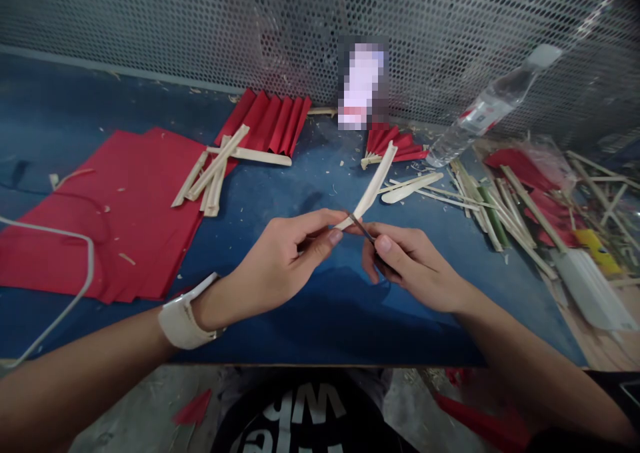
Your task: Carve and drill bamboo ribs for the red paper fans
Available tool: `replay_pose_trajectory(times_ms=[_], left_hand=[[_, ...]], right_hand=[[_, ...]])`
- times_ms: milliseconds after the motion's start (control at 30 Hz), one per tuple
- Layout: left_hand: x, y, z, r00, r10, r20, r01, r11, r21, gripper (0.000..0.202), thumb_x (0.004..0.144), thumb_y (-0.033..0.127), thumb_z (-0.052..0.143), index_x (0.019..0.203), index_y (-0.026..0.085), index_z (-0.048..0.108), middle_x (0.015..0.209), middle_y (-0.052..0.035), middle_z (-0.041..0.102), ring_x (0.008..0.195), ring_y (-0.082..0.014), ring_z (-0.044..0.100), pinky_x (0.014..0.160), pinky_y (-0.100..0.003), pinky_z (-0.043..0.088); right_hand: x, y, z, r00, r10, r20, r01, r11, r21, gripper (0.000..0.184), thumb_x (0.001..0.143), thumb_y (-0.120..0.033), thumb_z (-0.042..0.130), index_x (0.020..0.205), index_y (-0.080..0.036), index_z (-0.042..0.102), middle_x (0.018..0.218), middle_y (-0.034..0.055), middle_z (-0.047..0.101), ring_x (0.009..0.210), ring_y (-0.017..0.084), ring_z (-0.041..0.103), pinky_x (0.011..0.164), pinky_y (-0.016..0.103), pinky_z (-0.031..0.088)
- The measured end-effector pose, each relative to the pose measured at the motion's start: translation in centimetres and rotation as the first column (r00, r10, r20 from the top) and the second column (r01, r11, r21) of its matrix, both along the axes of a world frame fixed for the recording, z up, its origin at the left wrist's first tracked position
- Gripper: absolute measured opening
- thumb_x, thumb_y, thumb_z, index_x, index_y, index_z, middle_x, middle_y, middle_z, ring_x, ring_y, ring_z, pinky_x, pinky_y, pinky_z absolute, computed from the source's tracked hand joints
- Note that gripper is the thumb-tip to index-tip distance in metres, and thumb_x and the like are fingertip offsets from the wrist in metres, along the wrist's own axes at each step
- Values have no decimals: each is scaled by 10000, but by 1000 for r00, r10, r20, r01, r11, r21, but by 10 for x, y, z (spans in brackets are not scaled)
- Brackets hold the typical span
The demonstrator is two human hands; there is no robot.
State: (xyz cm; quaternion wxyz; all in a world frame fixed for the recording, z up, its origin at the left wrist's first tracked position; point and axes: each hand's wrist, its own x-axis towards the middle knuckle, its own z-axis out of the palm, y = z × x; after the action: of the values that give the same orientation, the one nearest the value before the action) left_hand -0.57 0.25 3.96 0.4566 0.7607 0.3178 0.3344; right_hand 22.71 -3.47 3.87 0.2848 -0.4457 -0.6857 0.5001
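Note:
My left hand [300, 249], with a white band on its wrist, pinches the lower end of a pale split bamboo strip [374, 185]. The strip tilts up and to the right, away from me. In my closed right hand [413, 263] is a small dark knife [363, 227]; its thin blade lies across the strip near the left fingertips. The knife's handle is mostly hidden by my fingers. Just beyond the strip, a pleated red paper fan [395, 143] and a flat pale wooden stick [411, 189] lie on the blue table [310, 326].
At left lies a stack of red paper [107, 213], with bamboo pieces [217, 169] and pleated red paper [267, 119] beside it. A water bottle [493, 109] leans on the perforated metal panel [200, 33]. Bamboo strips [490, 206] and a large white-handled tool [593, 286] lie at right.

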Motion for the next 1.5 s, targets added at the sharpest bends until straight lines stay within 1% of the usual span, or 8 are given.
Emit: replay_pose_trajectory(times_ms=[100,333,700,867,967,1100,1267,1500], left_hand=[[-1,1,1,1000,-5,-9,5,1000,-1,291,1060,270,516,1175,164,761,642,52,557,537,-85,441,518,-195,370],[-2,2,-2,1000,8,-16,-8,999,38,308,1042,235,534,1216,153,776,608,66,536,510,-72,461,493,-177,361],[-1,3,-5,1000,4,-17,-2,996,92,260,1055,206,528,1142,139,764,642,63,594,513,-63,477,494,-169,371],[-1,0,-7,997,47,-63,-32,976,215,219,1055,157,525,1066,137,743,709,52,666,527,-50,501,535,-168,386],[-1,-1,-8,996,37,-81,-13,960,279,204,1055,129,514,1046,139,718,745,47,675,565,-53,531,569,-167,400],[-1,-1,-6,996,-2,-85,23,970,241,189,1049,113,510,1051,139,697,764,51,675,554,-48,510,558,-166,389],[-1,-2,-2,998,25,-62,-16,989,146,210,1068,182,494,1032,160,699,720,61,633,534,-61,473,543,-178,388],[0,-1,-11,994,-43,-102,58,986,157,204,1055,158,480,1061,175,683,748,58,639,543,-63,483,549,-183,379]], right_hand=[[-1,1,1,999,16,-45,-19,998,-64,722,1083,-672,383,1389,-63,624,683,0,620,463,7,373,430,141,308],[1,3,-5,995,6,-96,-18,991,-129,800,1064,-699,410,1427,-9,590,676,7,623,434,8,360,395,147,286],[1,4,-4,999,13,-34,-17,995,-95,735,1074,-700,381,1199,-48,695,675,20,635,448,-4,378,430,130,313],[-1,3,-7,1000,-5,-10,4,994,-112,745,1064,-724,373,964,-70,716,599,8,562,472,0,408,448,124,310],[-1,2,-9,1000,-18,-20,15,993,-121,720,1062,-717,394,905,-83,697,569,-10,503,487,3,410,459,124,300],[-2,2,-5,999,-17,-35,12,993,-119,714,1052,-726,409,880,-86,674,553,-24,450,476,6,360,451,138,273],[0,3,-2,999,7,-48,-14,990,-137,725,1039,-749,409,843,-91,639,533,-38,397,461,12,317,439,155,246],[-2,5,-8,999,21,-47,-28,988,-154,729,1035,-754,411,816,-94,629,528,-33,401,472,18,336,438,154,249]])
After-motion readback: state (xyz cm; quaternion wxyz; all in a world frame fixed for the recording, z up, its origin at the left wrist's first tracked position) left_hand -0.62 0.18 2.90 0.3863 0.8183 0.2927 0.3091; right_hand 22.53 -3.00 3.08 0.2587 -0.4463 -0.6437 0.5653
